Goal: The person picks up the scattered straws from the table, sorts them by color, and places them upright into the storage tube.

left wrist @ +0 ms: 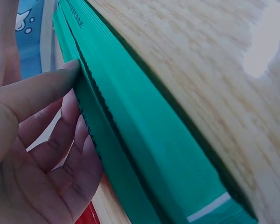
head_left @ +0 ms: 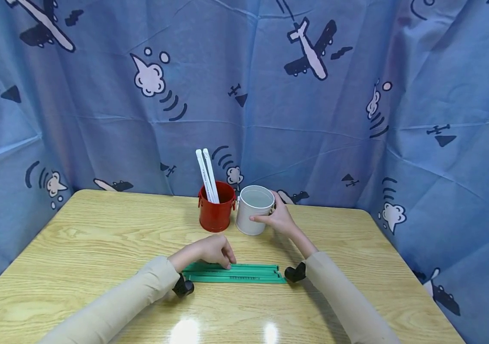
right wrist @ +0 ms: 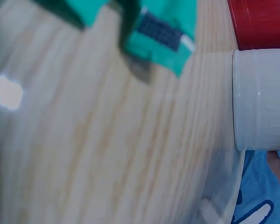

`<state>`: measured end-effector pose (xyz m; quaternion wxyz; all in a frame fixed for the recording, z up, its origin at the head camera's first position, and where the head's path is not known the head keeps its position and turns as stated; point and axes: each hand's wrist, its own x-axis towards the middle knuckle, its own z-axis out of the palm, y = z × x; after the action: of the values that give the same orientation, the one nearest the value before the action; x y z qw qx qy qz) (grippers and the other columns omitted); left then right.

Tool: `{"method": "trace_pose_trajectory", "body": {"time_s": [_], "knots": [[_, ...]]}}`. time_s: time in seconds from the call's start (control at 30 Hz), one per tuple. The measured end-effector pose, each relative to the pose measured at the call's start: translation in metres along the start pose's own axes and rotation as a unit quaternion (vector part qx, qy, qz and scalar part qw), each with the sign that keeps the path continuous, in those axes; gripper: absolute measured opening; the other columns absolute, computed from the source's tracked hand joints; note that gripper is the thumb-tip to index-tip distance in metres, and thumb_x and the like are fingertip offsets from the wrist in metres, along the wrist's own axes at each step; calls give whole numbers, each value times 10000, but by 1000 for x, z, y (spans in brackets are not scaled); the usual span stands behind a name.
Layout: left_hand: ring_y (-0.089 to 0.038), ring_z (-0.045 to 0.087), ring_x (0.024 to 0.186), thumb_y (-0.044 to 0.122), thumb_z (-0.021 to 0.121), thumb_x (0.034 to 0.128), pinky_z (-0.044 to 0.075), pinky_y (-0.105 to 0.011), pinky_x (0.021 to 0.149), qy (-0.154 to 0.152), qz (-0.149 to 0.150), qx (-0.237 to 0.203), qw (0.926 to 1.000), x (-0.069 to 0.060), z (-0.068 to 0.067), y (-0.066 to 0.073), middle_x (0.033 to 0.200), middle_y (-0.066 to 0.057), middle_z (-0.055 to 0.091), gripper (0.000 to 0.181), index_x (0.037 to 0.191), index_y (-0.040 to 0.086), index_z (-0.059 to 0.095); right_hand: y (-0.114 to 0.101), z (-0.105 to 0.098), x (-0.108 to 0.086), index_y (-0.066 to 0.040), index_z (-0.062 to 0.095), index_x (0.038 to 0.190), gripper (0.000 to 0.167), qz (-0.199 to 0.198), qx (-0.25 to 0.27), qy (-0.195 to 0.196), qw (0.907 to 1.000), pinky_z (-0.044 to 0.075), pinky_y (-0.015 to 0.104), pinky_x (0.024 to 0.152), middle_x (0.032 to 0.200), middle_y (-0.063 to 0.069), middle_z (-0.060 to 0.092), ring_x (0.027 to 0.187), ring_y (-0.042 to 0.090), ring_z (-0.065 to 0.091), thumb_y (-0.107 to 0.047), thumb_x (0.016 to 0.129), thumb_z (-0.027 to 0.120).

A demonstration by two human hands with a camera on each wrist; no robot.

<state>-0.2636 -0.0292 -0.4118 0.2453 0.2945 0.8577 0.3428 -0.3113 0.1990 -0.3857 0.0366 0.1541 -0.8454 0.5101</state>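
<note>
Both arms, in cream sleeves (head_left: 141, 296), stretch toward the white bucket (head_left: 246, 210). The left forearm slants in from the near left, and the left hand (head_left: 211, 249) sits in front of the bucket, to its left, with the fingers pointing down. Its thumb (left wrist: 42, 91) reaches out nearly straight while the other fingers bend inward in a pinch. The right forearm rises from the near right; the right hand (head_left: 282, 220) grips the bucket's right side, thumb across the front.
</note>
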Motion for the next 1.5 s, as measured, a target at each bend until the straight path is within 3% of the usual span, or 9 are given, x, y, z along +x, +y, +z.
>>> {"method": "trace_pose_trajectory", "body": {"time_s": [0.43, 0.67, 0.77, 0.93, 1.13, 1.4, 1.5], "knots": [[-31, 548, 691, 33, 721, 818, 460, -159, 629, 115, 155, 178, 9997, -4, -1, -3, 844, -47, 732, 110, 924, 23, 750, 4, 1, 0, 1, 295, 1450, 903, -19, 83, 15, 10000, 210, 619, 1143, 1395, 223, 440, 1361, 390, 367, -74, 721, 822], [-71, 557, 694, 34, 729, 809, 470, -193, 643, 325, 141, -2, 9994, -8, -4, -4, 813, -33, 710, 110, 918, 38, 746, 38, 3, 12, -95, 290, 1467, 939, -134, -89, 111, 9998, 244, 621, 1130, 1402, 147, 449, 1359, 341, 383, -158, 710, 843], [-98, 557, 684, 42, 722, 817, 461, -208, 638, 372, 64, -154, 9992, -10, -7, -3, 785, -27, 701, 117, 932, 44, 743, 41, 3, 13, -114, 296, 1464, 948, -106, -66, 123, 9998, 238, 610, 1138, 1404, 133, 449, 1365, 329, 379, -171, 698, 852], [-131, 569, 681, 30, 692, 831, 459, -216, 632, 440, 179, -319, 9984, -14, -12, -2, 781, -48, 697, 142, 968, 30, 730, 42, 4, 13, -114, 303, 1459, 937, -129, -15, 138, 9998, 232, 610, 1140, 1400, 136, 451, 1360, 329, 384, -152, 700, 850], [-101, 550, 698, 39, 681, 837, 467, -209, 645, 678, 472, -180, 9964, -18, -18, -1, 822, -65, 702, 148, 978, 22, 724, 43, 3, 12, -118, 305, 1456, 931, -118, 38, 143, 9998, 246, 609, 1135, 1397, 143, 455, 1357, 343, 390, -143, 702, 850], [-104, 541, 708, 70, 671, 843, 467, -206, 645, 971, 492, -107, 9940, -18, -25, 2, 802, -31, 690, 150, 983, 52, 722, 37, 3, 11, -96, 279, 1474, 936, -43, 397, 30, 9992, 211, 608, 1150, 1428, 176, 413, 1408, 358, 308, -68, 716, 827], [-105, 538, 700, 68, 672, 842, 462, -205, 639, 1099, 492, -166, 9926, -18, -27, 4, 783, -25, 682, 149, 982, 51, 720, 27, 3, 7, -36, 278, 1469, 930, -112, 480, 15, 9988, 203, 624, 1144, 1426, 222, 403, 1408, 390, 290, -35, 710, 816]]}}
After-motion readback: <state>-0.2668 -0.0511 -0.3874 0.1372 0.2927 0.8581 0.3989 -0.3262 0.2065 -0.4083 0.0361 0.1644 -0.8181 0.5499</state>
